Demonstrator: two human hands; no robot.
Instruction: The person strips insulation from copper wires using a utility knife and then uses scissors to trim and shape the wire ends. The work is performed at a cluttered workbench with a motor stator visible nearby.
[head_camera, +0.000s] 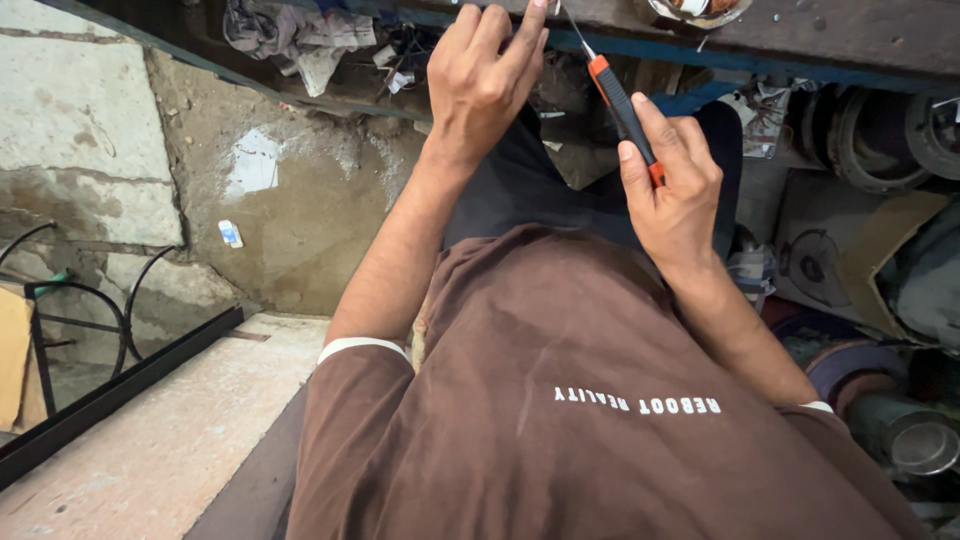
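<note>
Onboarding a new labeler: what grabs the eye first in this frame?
The orange-and-black screwdriver in the right hand, upper centre, its thin shaft angled up toward the bench edge. Beside it, the left hand reaches up to that edge, fingers pinched. The brown T-shirt fills the lower frame.

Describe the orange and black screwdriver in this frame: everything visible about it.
The screwdriver has a black handle with orange sections near the shaft and at the butt, plastic or rubber by its look. A thin metal shaft runs up and left from it toward the bench edge; its tip is too small to make out. It is tilted, handle low. The right hand grips the lower handle, with the thumb along it. The left hand is beside the shaft's far end; contact cannot be told.
</note>
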